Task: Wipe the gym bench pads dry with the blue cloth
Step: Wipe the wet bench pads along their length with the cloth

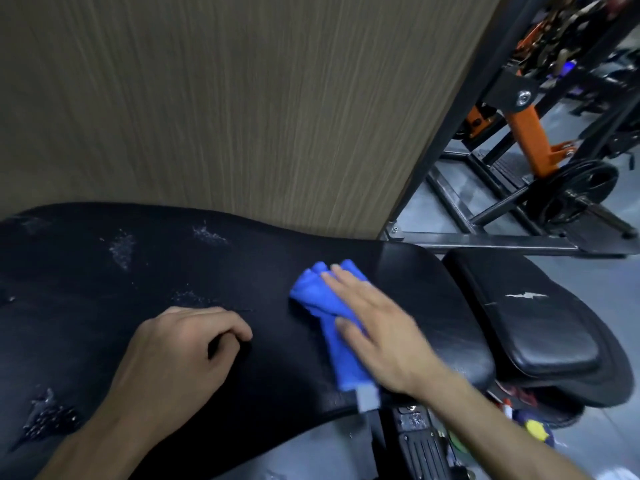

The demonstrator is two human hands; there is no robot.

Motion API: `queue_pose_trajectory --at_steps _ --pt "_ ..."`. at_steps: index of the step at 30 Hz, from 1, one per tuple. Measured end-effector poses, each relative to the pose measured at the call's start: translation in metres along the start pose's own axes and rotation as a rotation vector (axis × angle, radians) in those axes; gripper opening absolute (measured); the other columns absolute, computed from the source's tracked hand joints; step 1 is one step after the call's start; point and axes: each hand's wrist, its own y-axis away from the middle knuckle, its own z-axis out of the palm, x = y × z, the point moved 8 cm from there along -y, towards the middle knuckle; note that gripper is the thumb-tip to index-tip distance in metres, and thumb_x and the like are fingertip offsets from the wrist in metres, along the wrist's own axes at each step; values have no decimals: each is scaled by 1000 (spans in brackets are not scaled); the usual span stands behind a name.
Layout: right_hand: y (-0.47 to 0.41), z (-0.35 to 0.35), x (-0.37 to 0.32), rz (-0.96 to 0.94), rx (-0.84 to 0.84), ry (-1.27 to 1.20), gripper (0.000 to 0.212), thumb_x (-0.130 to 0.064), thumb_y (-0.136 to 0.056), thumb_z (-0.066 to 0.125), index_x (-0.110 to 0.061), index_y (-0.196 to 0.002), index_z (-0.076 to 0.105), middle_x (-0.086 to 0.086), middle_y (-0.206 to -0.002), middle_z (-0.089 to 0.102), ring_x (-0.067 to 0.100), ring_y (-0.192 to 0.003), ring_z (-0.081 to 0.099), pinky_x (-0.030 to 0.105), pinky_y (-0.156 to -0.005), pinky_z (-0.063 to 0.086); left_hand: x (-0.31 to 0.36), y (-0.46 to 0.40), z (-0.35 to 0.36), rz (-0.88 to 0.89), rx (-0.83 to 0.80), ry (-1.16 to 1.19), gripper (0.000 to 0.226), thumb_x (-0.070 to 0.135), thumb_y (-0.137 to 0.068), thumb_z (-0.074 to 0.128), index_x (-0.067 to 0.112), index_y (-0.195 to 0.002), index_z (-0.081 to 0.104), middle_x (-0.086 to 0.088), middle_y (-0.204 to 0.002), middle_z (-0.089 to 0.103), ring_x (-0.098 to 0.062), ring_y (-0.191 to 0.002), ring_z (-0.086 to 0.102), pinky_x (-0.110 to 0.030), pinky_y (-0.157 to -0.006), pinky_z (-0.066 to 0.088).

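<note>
Blue cloth (332,317) is lying bunched under my right hand (377,330), which is pressing down on it with fingers straight and flat, pointing toward ten o'clock. The cloth is sitting on the long back pad (242,271), toward its three o'clock end, and a strip of it is trailing down toward the near edge at six o'clock; a grey tag or corner (367,398) is showing there, too blurred for me to read. My palm is covering much of the cloth, so I cannot tell how it is folded.

My left hand (180,355) is resting on the same pad at about seven o'clock from the cloth, fingers curled in loosely and gripping nothing that I can see. Pale speckled patches (122,249) are showing on the pad toward nine and ten o'clock; whether they are droplets or worn spots I cannot tell.

The smaller seat pad (533,317) is lying at three o'clock, just beside the back pad, with a white tear (526,295) in its cover. A wood-grain panel (242,98) is standing behind the bench at twelve o'clock. At two o'clock a black and orange machine (530,140) with a weight plate (571,192) is partly cut off by the frame edge. Small coloured items (535,431) under the seat at five o'clock are too blurred to name.
</note>
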Motion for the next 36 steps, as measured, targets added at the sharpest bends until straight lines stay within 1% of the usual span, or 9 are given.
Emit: queue_pose_trajectory --at_steps 4,6,9,13,15,20,27,31,36 --pt "0 -52 124 545 177 27 50 -34 -94 38 -23 -142 46 2 -148 50 25 -138 44 32 -108 34 -10 8 6 -72 -90 -23 30 15 -83 64 43 -82 73 40 -89 68 -1 -90 68 -28 -76 57" --pt "-17 -48 129 677 198 72 66 -47 -86 26 -17 -142 44 8 -152 44 28 -141 37 40 -110 33 -10 14 9 -64 -136 -41 29 18 -88 62 45 -90 72 42 -101 67 3 -103 65 -23 -88 53" --pt "-33 2 22 342 121 86 76 -49 -88 21 -13 -156 29 8 -164 24 19 -152 18 31 -124 11 -9 18 9 -57 -150 -66 26 25 -92 56 44 -98 73 39 -112 66 3 -110 63 -20 -95 48" --pt "34 30 -93 -146 -71 2 63 -36 -98 39 -24 -157 24 -5 -165 17 6 -153 10 24 -123 8 -6 22 -2 -61 -154 -80 29 34 -83 43 40 -94 69 28 -96 72 -6 -92 69 -29 -81 54" --pt "40 12 -53 -90 -43 7 62 -38 -95 39 -26 -155 29 -7 -163 22 7 -151 17 23 -123 10 -6 28 -9 -66 -132 -103 24 29 -88 50 40 -95 70 28 -97 72 -6 -91 67 -27 -80 51" --pt "15 -27 58 560 129 80 81 -45 -82 19 -12 -156 26 12 -164 23 22 -153 17 33 -121 13 -6 59 -14 -67 -118 -129 24 24 -90 54 40 -97 71 26 -97 72 -10 -91 67 -26 -80 49" --pt "56 47 -125 -5 46 49 67 -42 -94 30 -22 -158 22 2 -165 20 15 -153 13 33 -124 11 -3 81 -16 -63 -181 -190 33 28 -87 49 35 -107 74 23 -117 73 -8 -115 67 -27 -97 51" --pt "86 20 -75 32 37 84 71 -48 -93 23 -20 -158 23 1 -165 21 13 -153 16 29 -123 9 0 102 -13 -42 -353 -188 47 16 -99 47 36 -141 56 24 -151 46 4 -145 35 -21 -120 27" --pt "96 -34 74 474 105 73 84 -48 -84 21 -2 -155 25 18 -162 24 26 -152 18 39 -123 14 3 109 -10 21 -379 -200 52 17 -102 43 33 -151 43 20 -159 35 1 -150 27 -19 -122 14"
